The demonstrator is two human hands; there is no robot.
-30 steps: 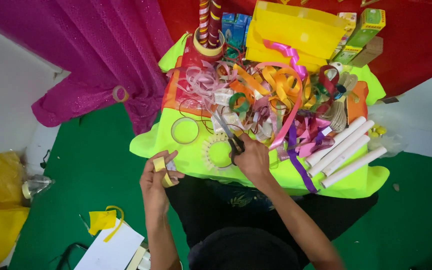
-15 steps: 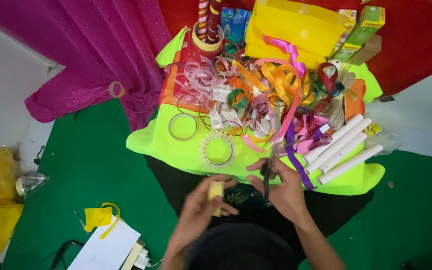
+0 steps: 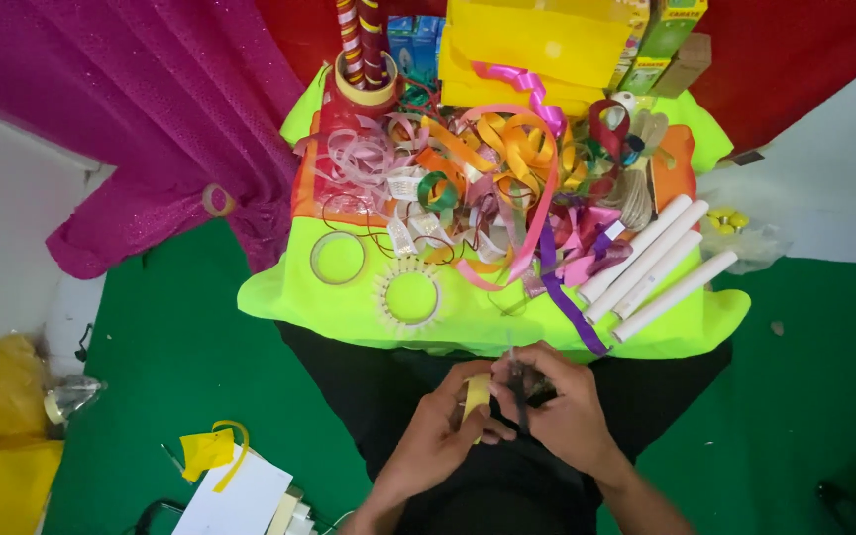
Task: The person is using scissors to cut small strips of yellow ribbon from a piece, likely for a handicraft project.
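Observation:
My left hand [image 3: 438, 436] pinches a short yellow ribbon strip [image 3: 476, 395] over my lap. Right beside it, my right hand [image 3: 562, 411] grips a pair of scissors [image 3: 517, 381], blades pointing up at the strip's edge. Both hands meet just below the front edge of the neon-yellow cloth [image 3: 468, 322]. On that cloth lies a tangled heap of coloured ribbons [image 3: 487, 188].
Two tape rings [image 3: 337, 258] [image 3: 410, 297] and several white paper rolls [image 3: 651, 267] lie on the cloth. A yellow bag [image 3: 527, 45] and small boxes stand behind. Magenta fabric [image 3: 160, 129] hangs left. Yellow scraps and white paper [image 3: 235, 485] lie on the green floor.
My right hand lifted the scissors off the cloth and brought them down to my lap. My left hand carried the yellow strip rightward to meet them.

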